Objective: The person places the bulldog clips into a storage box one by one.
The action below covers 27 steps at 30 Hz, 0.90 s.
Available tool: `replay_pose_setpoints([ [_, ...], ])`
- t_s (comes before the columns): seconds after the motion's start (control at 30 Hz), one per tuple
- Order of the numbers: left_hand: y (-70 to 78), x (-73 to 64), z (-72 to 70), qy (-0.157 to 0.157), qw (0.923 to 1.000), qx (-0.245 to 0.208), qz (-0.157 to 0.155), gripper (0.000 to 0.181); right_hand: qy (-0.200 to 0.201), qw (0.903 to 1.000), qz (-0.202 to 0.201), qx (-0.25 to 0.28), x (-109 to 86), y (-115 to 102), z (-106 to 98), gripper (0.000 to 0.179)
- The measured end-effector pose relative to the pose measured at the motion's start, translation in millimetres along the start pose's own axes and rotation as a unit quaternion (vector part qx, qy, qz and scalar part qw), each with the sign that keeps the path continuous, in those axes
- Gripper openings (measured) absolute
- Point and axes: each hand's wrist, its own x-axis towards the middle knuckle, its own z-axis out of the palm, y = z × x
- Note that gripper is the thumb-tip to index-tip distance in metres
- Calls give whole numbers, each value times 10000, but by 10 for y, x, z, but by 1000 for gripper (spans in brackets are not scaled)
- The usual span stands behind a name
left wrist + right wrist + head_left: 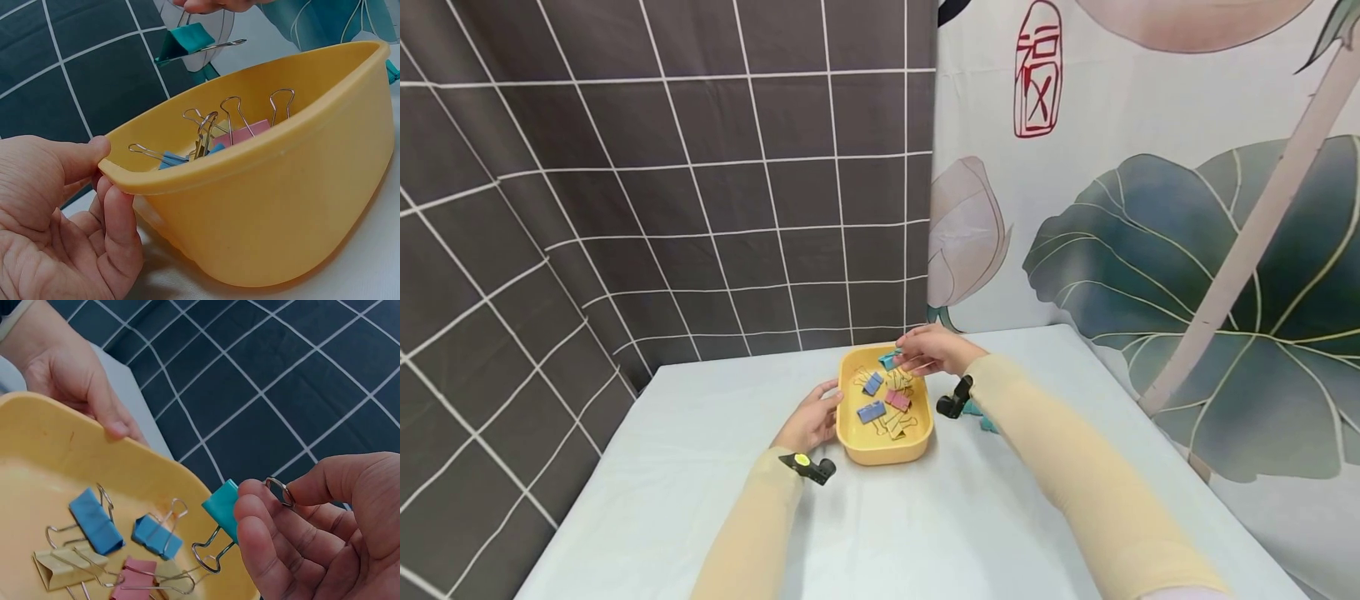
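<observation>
A yellow plastic basin (pixel 884 454) sits on the table, and my left hand (pixel 810 419) pinches its left rim between thumb and fingers. My right hand (pixel 936 350) holds a teal binder clip (pixel 223 509) over the basin's far right part, pinching it by a wire handle. Inside the basin lie several binder clips: two blue ones, among them a blue clip (pixel 97 520) near the left, a pink clip (pixel 134 579) and pale yellow clips, among them a yellow clip (pixel 67 565). Their wire handles stick up at various angles.
More teal clips (pixel 988 424) lie on the white-covered table (pixel 880 533) to the right of the basin, partly hidden by my right wrist. A dark gridded cloth (pixel 715 200) hangs behind and to the left. A lotus-print cloth (pixel 992 100) hangs at the back right.
</observation>
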Motion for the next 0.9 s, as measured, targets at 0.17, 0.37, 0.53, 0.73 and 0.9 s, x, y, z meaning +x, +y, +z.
replay_pose_setpoints([
  [0.17,2,0,2,-18,10000,-12,1,49,-23,10000,-45,15,24,-18,63,30],
  [0.37,8,-5,6,-32,10000,3,-6,49,-87,9998,-114,102,30,-45,114,35],
  [0.53,5,-6,8,-39,10000,-38,-24,49,-30,9998,-164,116,5,-82,155,40],
  [0.73,5,-5,12,7,10000,-33,-47,48,18,9998,-171,107,12,-72,140,37],
  [0.9,10,8,-1,-7,10000,-62,-49,47,65,9999,-133,65,6,-60,62,38],
])
